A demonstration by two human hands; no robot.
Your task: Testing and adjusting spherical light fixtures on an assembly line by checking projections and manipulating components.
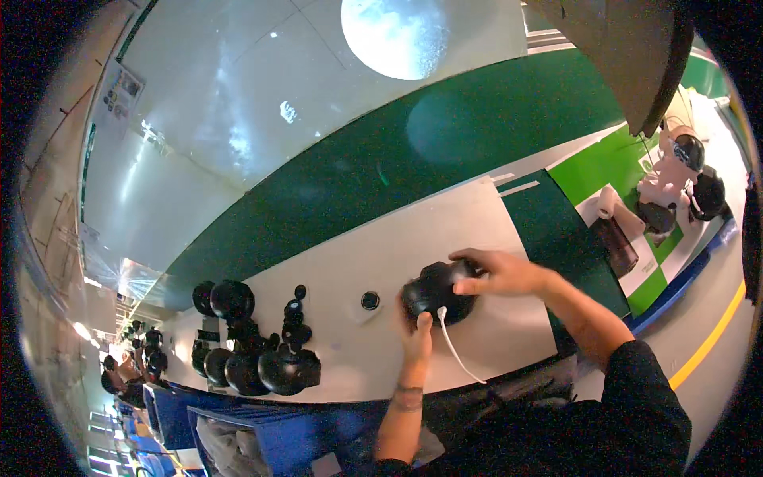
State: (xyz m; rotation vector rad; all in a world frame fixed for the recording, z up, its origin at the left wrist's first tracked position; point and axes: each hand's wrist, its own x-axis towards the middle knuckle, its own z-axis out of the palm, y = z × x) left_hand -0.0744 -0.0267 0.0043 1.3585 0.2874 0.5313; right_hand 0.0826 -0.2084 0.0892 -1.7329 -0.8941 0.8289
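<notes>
Both my hands are around a black rounded device [433,288] over the white work surface. My left hand [415,340] grips its near left side, the thumb on the front and the fingers mostly hidden behind. Over its right side curls my right hand [509,274], with thumb and fingers against the shell. A white cable [451,346] with a white plug end sits on the front of the device and trails down towards the near edge. Left of my hands lies a small white piece with a dark round top [369,300].
Several black rounded parts [289,369] crowd the left of the white table [350,262]. Blue bins [262,425] stand along the near edge. At the far right another person [675,175] is by a green-and-white surface, near a dark roll [616,246]. More people [127,374] are at far left.
</notes>
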